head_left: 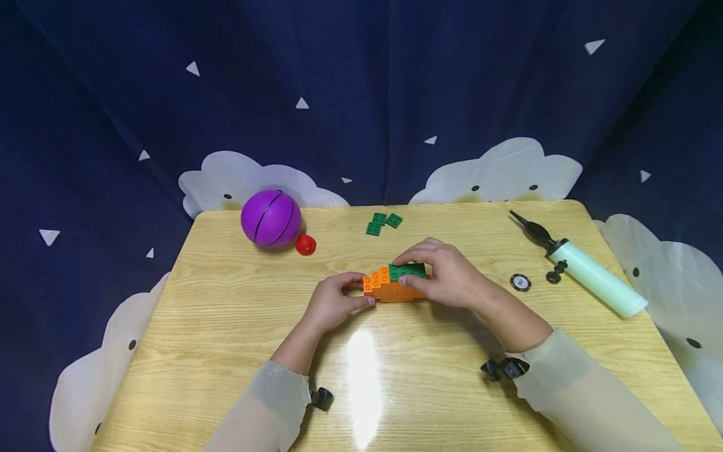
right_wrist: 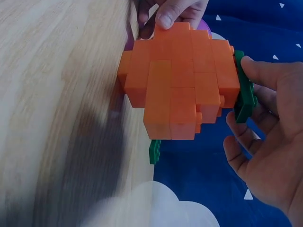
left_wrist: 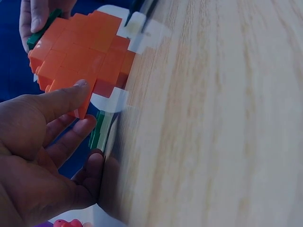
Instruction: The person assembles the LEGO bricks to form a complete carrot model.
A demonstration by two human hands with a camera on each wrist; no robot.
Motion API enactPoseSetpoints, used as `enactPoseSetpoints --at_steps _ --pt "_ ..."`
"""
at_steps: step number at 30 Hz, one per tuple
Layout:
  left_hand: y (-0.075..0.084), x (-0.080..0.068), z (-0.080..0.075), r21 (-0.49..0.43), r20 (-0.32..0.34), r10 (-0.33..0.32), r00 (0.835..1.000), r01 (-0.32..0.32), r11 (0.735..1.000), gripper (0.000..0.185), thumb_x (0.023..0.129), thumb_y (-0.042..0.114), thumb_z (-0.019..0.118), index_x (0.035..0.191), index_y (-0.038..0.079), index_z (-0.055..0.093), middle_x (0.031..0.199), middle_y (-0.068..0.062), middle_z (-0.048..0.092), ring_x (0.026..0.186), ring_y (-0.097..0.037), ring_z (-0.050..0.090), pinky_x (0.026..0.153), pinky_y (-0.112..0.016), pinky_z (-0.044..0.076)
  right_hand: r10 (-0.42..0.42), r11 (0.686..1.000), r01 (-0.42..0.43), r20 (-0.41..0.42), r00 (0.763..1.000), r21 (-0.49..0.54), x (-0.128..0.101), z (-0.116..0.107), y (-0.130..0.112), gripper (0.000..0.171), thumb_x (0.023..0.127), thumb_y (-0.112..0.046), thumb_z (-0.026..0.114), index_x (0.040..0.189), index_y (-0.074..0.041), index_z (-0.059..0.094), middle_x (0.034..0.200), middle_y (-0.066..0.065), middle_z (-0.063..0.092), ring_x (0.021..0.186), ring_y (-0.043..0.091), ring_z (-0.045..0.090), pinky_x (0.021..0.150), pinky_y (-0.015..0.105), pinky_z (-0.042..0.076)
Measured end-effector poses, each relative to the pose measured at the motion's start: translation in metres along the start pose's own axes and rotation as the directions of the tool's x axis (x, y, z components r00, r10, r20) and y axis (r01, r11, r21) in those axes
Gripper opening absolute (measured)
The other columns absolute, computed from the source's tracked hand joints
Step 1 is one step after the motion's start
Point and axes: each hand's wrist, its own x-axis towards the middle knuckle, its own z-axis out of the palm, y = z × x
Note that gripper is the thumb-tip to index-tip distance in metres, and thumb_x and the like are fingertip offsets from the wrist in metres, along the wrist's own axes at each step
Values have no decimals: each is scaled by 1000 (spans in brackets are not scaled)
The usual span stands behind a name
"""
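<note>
A stepped build of orange toy bricks (head_left: 390, 291) stands upright on the wooden table, between both hands. My left hand (head_left: 332, 302) grips its left end, thumb on the near side and fingers behind; the left wrist view shows the thumb against the orange bricks (left_wrist: 78, 56). Along the top lies a flat green brick (head_left: 408, 271) with studs. My right hand (head_left: 450, 276) pinches this green brick between thumb and fingers. In the right wrist view, the green brick (right_wrist: 243, 90) sits against the studded side of the orange build.
Several small green bricks (head_left: 380, 223) lie at the back. A purple ball (head_left: 271, 218) and a small red hat-shaped piece (head_left: 305, 245) are at back left. Rightward are a round chip (head_left: 520, 282), a small black object (head_left: 556, 272) and a pale green hand pump (head_left: 599, 279).
</note>
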Motion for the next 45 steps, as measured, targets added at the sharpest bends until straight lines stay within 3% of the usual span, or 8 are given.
enactPoseSetpoints --at_steps 6,18,27,32,39,45 --pt "0 0 -1 3 0 2 1000 -2 1000 45 83 26 89 125 18 74 109 5 76 108 -18 69 101 -45 50 -23 999 22 -13 1000 -29 -1 4 0 28 92 -25 81 119 -20 77 117 -6 72 108 16 59 91 42 52" --pt "-1 1 0 7 -3 3 1000 -3 1000 46 82 24 90 124 16 74 109 4 76 107 -18 69 101 -44 50 -12 1000 12 -31 999 -7 -4 11 5 30 94 -28 79 123 -21 74 121 -6 71 115 18 59 100 46 49" --pt "-1 2 0 7 5 -3 1000 3 1000 47 83 25 90 125 16 73 110 3 76 108 -18 69 102 -44 50 126 990 -126 16 992 60 -15 14 15 59 90 -32 83 143 -18 60 128 2 66 110 22 59 92 47 51" --pt "0 1 -1 11 4 7 1000 -7 1000 47 82 25 90 125 16 73 110 3 76 107 -17 69 101 -44 50 173 984 -175 37 984 37 -20 16 24 58 87 -30 86 138 -15 63 127 5 66 115 27 61 98 53 49" --pt "0 1 -2 5 13 7 1000 -7 1000 47 82 24 90 125 15 73 109 4 76 108 -18 69 102 -44 49 197 980 -197 73 978 -9 -31 17 41 48 85 -28 87 125 -8 68 119 9 70 110 29 61 92 50 52" --pt "1 2 -3 1 24 2 1000 -2 1000 47 81 23 91 124 15 74 109 4 76 108 -18 69 103 -44 48 233 972 -232 103 967 -16 -38 16 48 55 85 -24 87 132 -2 66 126 13 70 115 31 60 101 53 48"
